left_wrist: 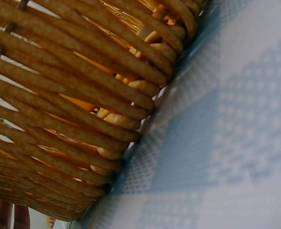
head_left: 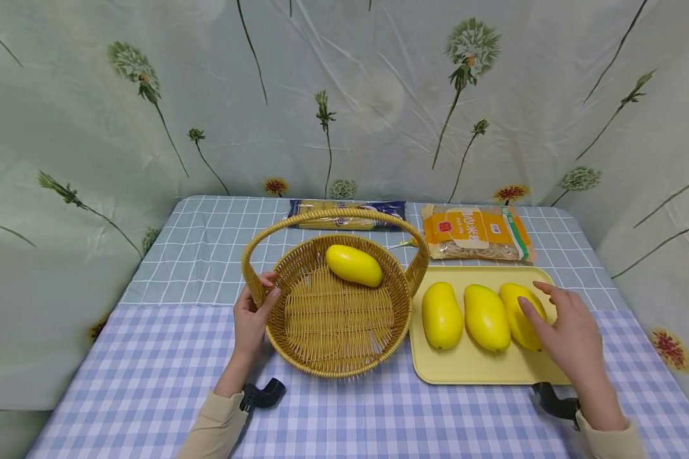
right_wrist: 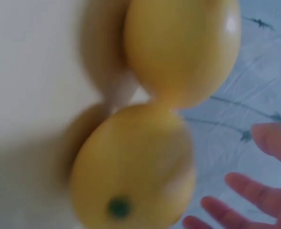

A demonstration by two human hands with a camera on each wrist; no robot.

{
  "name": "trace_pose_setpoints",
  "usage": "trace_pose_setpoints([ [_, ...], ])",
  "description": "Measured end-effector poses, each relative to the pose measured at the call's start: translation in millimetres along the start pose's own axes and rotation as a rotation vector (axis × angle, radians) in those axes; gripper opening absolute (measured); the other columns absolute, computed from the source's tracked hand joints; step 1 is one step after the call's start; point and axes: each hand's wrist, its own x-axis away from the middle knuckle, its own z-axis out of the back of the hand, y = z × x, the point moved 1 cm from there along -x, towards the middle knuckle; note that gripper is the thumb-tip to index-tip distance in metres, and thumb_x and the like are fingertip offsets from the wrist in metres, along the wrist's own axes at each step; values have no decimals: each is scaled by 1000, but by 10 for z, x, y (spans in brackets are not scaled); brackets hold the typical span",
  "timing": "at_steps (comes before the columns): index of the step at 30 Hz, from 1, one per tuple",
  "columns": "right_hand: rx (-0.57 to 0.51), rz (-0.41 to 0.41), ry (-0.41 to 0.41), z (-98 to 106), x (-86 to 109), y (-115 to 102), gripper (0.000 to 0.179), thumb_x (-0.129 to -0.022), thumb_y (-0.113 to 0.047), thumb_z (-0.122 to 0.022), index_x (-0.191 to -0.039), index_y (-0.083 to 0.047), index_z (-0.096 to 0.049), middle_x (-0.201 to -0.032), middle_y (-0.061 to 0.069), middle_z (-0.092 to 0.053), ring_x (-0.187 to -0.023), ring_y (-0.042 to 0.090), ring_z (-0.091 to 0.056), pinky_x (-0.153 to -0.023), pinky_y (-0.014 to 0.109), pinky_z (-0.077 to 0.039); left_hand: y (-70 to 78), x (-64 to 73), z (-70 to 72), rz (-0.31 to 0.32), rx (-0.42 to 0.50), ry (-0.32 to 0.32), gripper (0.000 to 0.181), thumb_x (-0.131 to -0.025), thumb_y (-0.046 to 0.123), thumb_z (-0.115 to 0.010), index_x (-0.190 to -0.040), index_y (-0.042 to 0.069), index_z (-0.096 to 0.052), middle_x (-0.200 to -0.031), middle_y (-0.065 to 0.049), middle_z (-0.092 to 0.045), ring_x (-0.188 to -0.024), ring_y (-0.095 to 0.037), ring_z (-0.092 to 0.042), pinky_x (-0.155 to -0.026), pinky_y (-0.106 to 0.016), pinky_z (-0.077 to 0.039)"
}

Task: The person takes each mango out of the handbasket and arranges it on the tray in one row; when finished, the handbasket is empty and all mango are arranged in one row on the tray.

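Observation:
My left hand [head_left: 251, 319] grips the left rim of a round wicker basket [head_left: 339, 331] at the foot of its tall handle, thumb on the inner side. In the left wrist view, the woven wall [left_wrist: 69, 95] fills much of the picture, with two fingers [left_wrist: 11, 217] below it. Inside the basket, near the back, lies a yellow mango [head_left: 353, 265]. Three more mangoes stand in a row on a pale yellow tray [head_left: 465, 370]. My right hand [head_left: 574, 335] hovers beside the rightmost mango [head_left: 519, 315], its fingers spread; the right wrist view shows the fingertips apart from the fruit.
Behind the basket lies a blue packet of long pasta [head_left: 347, 215]. An orange bag [head_left: 476, 233] of dry food sits behind the tray. The basket's right side stands close against the tray's left edge. A checked cloth [head_left: 379, 414] covers the table, and a floral curtain [head_left: 379, 95] hangs behind.

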Motion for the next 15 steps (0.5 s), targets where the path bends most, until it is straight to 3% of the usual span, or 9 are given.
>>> trace_pose_setpoints([
  [3,-48,81,92,-6,11,-147,41,-90,-23,-66,-120,3,-58,-114,28,-54,-101,44,-47,-79,59,-38,0,2,4,1,-5,1,13,-89,-10,-58,-97,-13,-48,-118,-22,-57,-117,-22,-51,-94,-26,-39],
  [6,-109,190,165,-30,20,-300,32,-85,-14,-71,-113,1,-63,-109,21,-60,-101,38,-52,-89,38,-41,0,-1,4,0,-8,1,13,-89,-9,-58,-97,-13,-48,-118,-22,-57,-117,-22,-51,-94,-26,-39],
  [10,-157,350,208,-61,22,-507,30,-78,-5,-75,-107,-1,-67,-101,13,-65,-95,29,-57,-87,10,-30,0,-5,4,-2,-11,-2,14,-89,-9,-58,-98,-14,-48,-118,-23,-56,-117,-22,-50,-95,-26,-39],
  [15,-225,529,222,-88,5,-793,24,-82,-15,-73,-104,-4,-70,-96,6,-68,-89,23,-60,-89,13,-36,-1,-4,4,-5,-12,-4,13,-89,-9,-57,-98,-13,-48,-118,-25,-55,-118,-23,-50,-96,-26,-39],
])
